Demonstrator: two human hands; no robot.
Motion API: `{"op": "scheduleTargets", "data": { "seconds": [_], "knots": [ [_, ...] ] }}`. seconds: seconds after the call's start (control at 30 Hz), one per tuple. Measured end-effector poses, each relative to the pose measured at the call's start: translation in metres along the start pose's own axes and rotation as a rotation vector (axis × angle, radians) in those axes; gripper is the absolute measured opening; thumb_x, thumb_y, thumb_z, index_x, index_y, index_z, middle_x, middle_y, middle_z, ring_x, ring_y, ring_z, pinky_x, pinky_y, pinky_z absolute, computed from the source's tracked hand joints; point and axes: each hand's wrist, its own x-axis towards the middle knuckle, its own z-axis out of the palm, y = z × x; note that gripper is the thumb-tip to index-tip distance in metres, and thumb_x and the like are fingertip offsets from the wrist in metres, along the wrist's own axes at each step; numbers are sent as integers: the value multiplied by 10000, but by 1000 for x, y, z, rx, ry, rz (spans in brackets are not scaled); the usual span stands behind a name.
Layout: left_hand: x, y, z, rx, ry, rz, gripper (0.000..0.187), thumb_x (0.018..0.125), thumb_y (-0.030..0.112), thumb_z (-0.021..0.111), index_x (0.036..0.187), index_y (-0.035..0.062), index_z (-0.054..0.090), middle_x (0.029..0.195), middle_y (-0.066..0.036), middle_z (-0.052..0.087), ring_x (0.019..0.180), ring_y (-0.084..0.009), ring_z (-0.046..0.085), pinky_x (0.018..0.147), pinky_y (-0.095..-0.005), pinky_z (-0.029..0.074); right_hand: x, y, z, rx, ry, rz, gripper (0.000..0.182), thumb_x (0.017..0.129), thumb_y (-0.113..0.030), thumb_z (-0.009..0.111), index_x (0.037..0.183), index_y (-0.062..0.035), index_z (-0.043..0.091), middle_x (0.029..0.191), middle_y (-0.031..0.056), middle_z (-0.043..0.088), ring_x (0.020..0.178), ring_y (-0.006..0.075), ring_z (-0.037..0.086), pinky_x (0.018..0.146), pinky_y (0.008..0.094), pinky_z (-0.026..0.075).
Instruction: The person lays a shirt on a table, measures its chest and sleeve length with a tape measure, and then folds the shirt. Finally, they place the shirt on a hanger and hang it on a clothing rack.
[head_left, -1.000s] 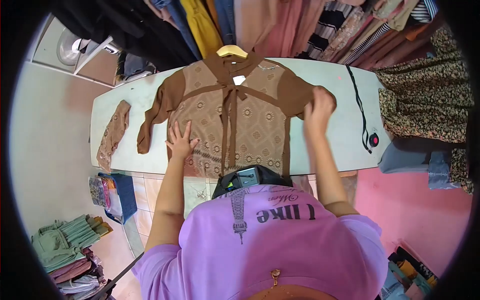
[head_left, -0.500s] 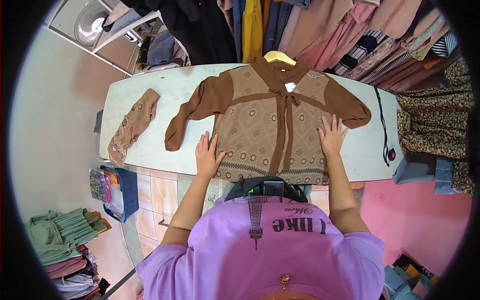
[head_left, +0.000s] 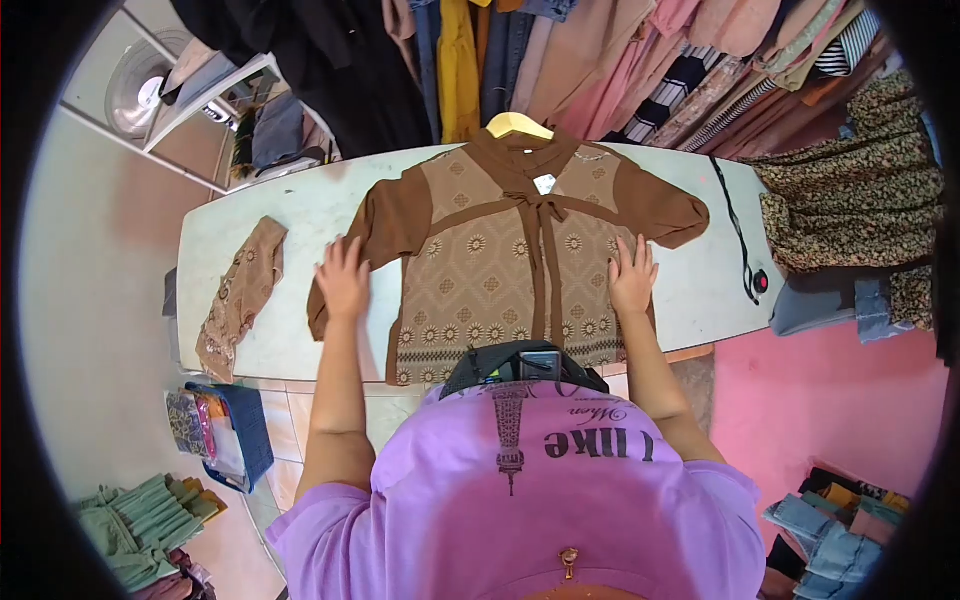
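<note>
A brown blouse (head_left: 480, 260) with a patterned tan front and a tie at the neck lies flat on the pale green table (head_left: 300, 215), still on its wooden hanger (head_left: 518, 125). My left hand (head_left: 343, 278) hovers with fingers apart over the blouse's left sleeve near its cuff. My right hand (head_left: 632, 277) presses flat on the blouse's right side, fingers spread. Neither hand holds anything.
A folded patterned cloth (head_left: 238, 298) lies at the table's left end. A black cord with a red-and-black plug (head_left: 745, 262) trails along the right end. Hanging clothes (head_left: 600, 60) fill the back. A blue basket (head_left: 225, 432) and stacked clothes (head_left: 140, 520) stand on the floor at left.
My left hand has left the blouse's lower front and moved left to the sleeve. My right hand stays flat on the blouse's right side. The view has shifted a little.
</note>
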Motion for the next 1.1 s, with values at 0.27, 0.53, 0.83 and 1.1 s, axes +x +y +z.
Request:
{"op": "scheduleTargets", "data": {
  "seconds": [0.27,0.53,0.83,1.1],
  "knots": [
    [-23,-67,-19,-200,116,-22,543,779,61,538,1313,92,443,1335,-238,398,1220,-394,387,1037,-436,295,48,49,-34,514,55,-45,412,810,-165,574,1218,-130,519,1277,126,494,1177,310,450,996,439,343],
    [-83,-151,-35,162,-155,-150,672,734,78,615,1363,184,405,1346,-208,411,1219,-435,371,1014,-466,324,65,301,-49,-118,162,909,534,862,-387,493,1287,-67,441,1208,224,529,1103,346,511,890,464,425],
    [-63,-154,-51,160,-364,-190,985,690,440,709,1460,246,127,1429,-280,218,1324,-487,132,1045,-580,185,60,439,-43,-140,-228,789,453,877,-373,457,1258,-128,462,1333,176,429,1162,404,465,930,451,424],
    [-25,30,-63,-87,-215,143,685,799,234,628,1409,192,319,1491,-155,163,1362,-396,126,1069,-560,129,20,389,-84,196,253,914,426,753,-237,668,1089,6,572,913,157,631,827,252,616,738,358,486]
  ]
}}
